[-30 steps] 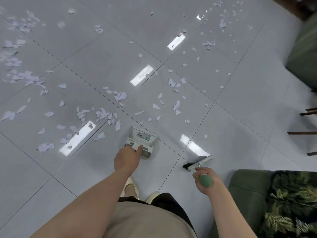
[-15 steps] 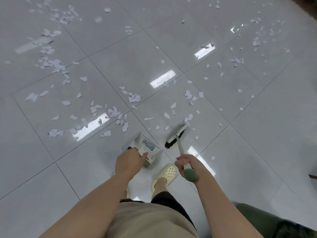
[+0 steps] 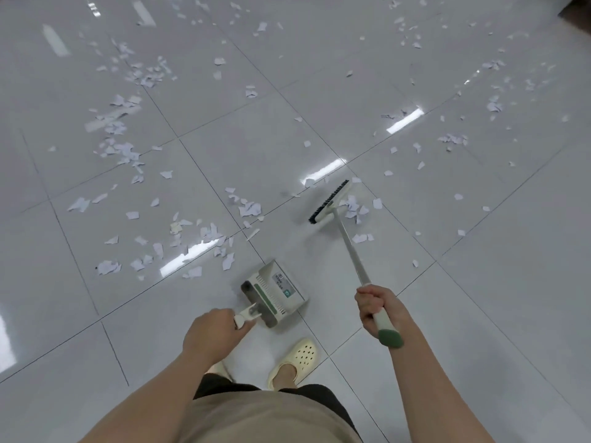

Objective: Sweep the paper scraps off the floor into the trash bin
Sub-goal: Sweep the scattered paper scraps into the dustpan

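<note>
Bare glossy tile floor (image 3: 479, 282) spreads right of the right hand (image 3: 375, 303); paper scraps (image 3: 249, 208) scatter ahead of both hands. The right hand curls around the broom (image 3: 332, 203) handle, arm reaching forward, bristles among scraps. The left hand (image 3: 212, 332) grips the dustpan (image 3: 275, 290) handle, pan just ahead. The pan's label is too small to read.

Indoor room: glossy grey tiled floor (image 3: 479, 282)
</note>
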Demonstrator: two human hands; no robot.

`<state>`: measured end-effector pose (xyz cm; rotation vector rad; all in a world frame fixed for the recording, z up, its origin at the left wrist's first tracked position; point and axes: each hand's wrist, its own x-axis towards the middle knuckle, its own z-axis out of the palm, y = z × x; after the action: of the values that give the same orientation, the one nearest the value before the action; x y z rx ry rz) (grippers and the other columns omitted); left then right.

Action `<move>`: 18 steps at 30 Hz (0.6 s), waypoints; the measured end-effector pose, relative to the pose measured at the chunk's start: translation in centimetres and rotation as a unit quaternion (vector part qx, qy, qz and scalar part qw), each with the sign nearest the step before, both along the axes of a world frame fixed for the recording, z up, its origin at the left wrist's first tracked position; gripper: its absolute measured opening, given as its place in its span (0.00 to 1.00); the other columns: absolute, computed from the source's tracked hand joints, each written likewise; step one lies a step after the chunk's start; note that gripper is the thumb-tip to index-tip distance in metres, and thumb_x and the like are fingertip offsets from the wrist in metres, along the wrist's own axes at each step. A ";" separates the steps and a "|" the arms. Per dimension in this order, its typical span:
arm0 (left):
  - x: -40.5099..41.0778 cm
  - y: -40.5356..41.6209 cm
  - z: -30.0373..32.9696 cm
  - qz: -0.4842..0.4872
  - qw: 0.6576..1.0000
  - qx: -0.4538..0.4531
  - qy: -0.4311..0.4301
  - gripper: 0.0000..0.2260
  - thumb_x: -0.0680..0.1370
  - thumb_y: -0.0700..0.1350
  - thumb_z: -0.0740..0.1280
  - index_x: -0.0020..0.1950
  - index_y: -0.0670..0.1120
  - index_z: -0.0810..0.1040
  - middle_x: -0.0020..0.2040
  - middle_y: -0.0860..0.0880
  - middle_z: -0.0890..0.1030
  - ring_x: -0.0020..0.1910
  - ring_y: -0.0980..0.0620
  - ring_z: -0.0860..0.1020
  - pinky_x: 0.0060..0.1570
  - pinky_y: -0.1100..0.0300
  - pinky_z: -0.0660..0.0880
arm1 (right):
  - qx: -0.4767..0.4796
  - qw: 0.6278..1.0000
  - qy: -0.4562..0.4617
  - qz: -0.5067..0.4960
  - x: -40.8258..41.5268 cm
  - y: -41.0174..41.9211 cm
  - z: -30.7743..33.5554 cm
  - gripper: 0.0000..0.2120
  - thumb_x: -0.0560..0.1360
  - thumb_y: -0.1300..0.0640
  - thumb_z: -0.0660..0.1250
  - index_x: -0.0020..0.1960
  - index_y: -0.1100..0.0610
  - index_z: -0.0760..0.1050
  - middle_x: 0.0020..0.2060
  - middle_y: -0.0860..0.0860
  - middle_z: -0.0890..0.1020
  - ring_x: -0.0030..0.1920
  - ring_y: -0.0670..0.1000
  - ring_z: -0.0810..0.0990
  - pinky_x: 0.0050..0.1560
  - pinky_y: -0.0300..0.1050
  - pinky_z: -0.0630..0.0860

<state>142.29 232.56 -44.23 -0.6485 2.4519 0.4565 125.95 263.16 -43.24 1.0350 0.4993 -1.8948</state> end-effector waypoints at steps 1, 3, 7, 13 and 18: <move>-1.0 0.8 -0.2 0.009 1.000 0.006 0.010 0.27 0.78 0.70 0.61 0.39 0.46 0.77 0.35 0.52 0.80 0.34 0.54 0.78 0.38 0.58 0.76 | 0.027 1.000 0.006 0.002 0.1 1.3 0.4 0.30 0.54 0.78 0.74 0.36 0.53 0.59 0.23 0.46 0.60 0.17 0.44 0.61 0.15 0.35 0.62; -3.0 2.4 -0.6 0.035 0.999 0.027 0.024 0.28 0.78 0.69 0.63 0.37 0.45 0.76 0.34 0.51 0.80 0.33 0.52 0.79 0.37 0.56 0.76 | 0.103 0.995 0.010 0.003 0.7 3.5 0.9 0.22 0.66 0.74 0.67 0.37 0.53 0.59 0.22 0.46 0.61 0.17 0.44 0.61 0.15 0.34 0.61; -6.7 7.2 -0.7 0.030 0.998 0.056 0.030 0.26 0.79 0.67 0.63 0.36 0.46 0.74 0.33 0.50 0.79 0.32 0.52 0.78 0.30 0.59 0.70 | 0.216 0.976 0.012 -0.038 2.9 8.1 1.0 0.15 0.74 0.71 0.58 0.38 0.54 0.60 0.23 0.47 0.62 0.18 0.44 0.61 0.15 0.35 0.60; -9.5 12.7 -0.6 -0.007 0.996 0.070 0.048 0.26 0.80 0.66 0.62 0.34 0.46 0.72 0.32 0.48 0.79 0.32 0.50 0.78 0.33 0.57 0.72 | 0.340 0.936 -0.006 -0.091 6.9 13.7 1.9 0.09 0.74 0.71 0.59 0.43 0.59 0.64 0.24 0.50 0.65 0.18 0.46 0.63 0.17 0.36 0.63; -10.7 13.2 -1.1 -0.044 0.997 0.044 0.035 0.29 0.79 0.70 0.60 0.36 0.45 0.73 0.34 0.48 0.79 0.33 0.49 0.77 0.34 0.56 0.72 | 0.351 0.926 -0.076 -0.118 9.6 16.1 0.8 0.10 0.74 0.71 0.58 0.42 0.57 0.63 0.23 0.50 0.65 0.18 0.45 0.65 0.17 0.35 0.64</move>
<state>131.63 245.71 -45.29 -0.4950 2.4985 0.5577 135.50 279.24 -42.49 1.7559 1.0442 -1.8488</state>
